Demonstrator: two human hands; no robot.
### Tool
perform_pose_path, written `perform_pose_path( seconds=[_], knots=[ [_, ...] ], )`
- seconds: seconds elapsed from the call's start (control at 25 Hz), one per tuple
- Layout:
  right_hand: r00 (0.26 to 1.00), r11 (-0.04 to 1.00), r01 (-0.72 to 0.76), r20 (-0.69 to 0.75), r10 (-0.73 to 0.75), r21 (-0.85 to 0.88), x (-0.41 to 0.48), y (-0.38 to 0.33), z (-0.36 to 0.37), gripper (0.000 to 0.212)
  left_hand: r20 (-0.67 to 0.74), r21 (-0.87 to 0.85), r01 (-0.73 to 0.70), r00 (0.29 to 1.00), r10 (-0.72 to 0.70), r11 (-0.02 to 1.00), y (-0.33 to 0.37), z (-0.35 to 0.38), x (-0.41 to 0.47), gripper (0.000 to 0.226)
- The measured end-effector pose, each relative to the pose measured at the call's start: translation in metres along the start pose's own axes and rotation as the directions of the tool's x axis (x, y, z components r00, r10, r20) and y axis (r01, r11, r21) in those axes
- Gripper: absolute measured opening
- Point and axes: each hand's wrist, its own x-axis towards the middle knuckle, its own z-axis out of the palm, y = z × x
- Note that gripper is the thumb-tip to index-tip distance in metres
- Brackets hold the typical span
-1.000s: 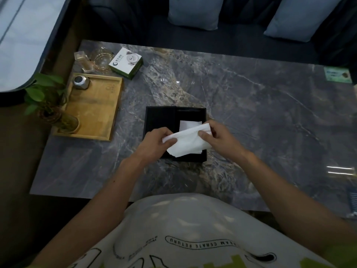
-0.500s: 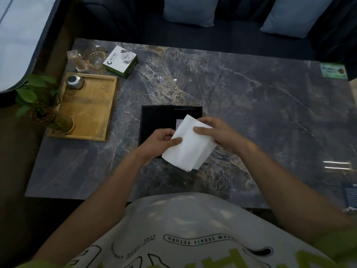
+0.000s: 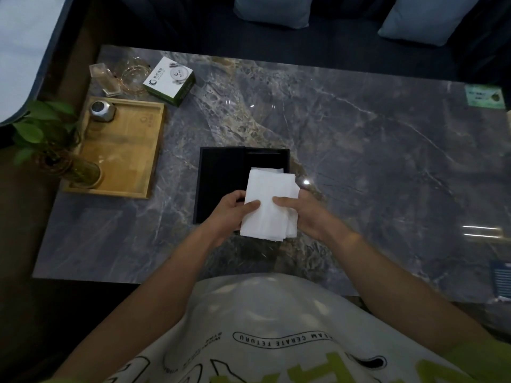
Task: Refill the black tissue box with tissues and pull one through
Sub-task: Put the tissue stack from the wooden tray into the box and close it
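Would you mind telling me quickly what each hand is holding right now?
Left hand: grips the left edge of the tissue stack, thumb on top.
Right hand: grips the right edge of the same tissue stack, thumb on top.

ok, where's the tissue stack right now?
Head view, centre: the tissue stack is held between the left hand and right hand, overlapping the near right corner of the black tissue box on the marble table.
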Motion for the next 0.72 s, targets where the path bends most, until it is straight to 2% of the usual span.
perform_pose_path(
  seconds=[0.12, 0.28, 0.44, 0.56, 0.64, 0.72],
  knots=[
    [0.994, 0.986, -0.02, -0.11, 0.002, -0.167, 0.007, 0.003, -0.003, 0.051, -0.026, 0.054, 0.031, 0.999, -0.029, 0.998, -0.004, 0.004, 0.004, 0.028],
    [0.956, 0.906, -0.047, -0.281, -0.082, -0.422, 0.015, -0.001, -0.004, 0.047, -0.073, 0.108, 0.033, 0.997, -0.025, 0.994, -0.006, 0.011, 0.011, 0.035],
    [0.936, 0.818, 0.007, -0.285, -0.208, -0.575, 0.022, -0.01, 0.004, 0.04, -0.136, 0.298, -0.073, 0.984, 0.118, 0.952, 0.0, 0.015, 0.015, 0.043],
    [0.93, 0.766, 0.023, -0.268, -0.252, -0.642, 0.033, -0.015, 0.009, 0.047, -0.179, 0.469, -0.173, 0.941, 0.286, 0.866, 0.005, 0.02, 0.021, 0.025],
    [0.934, 0.713, 0.014, -0.245, -0.259, -0.701, 0.04, -0.017, 0.011, 0.046, -0.177, 0.549, -0.165, 0.935, 0.307, 0.82, 0.006, 0.021, 0.029, 0.015],
    [0.939, 0.659, -0.011, -0.234, -0.252, -0.752, 0.046, -0.019, 0.013, 0.041, -0.177, 0.574, -0.12, 0.948, 0.265, 0.81, 0.007, 0.021, 0.037, 0.023]
  ],
)
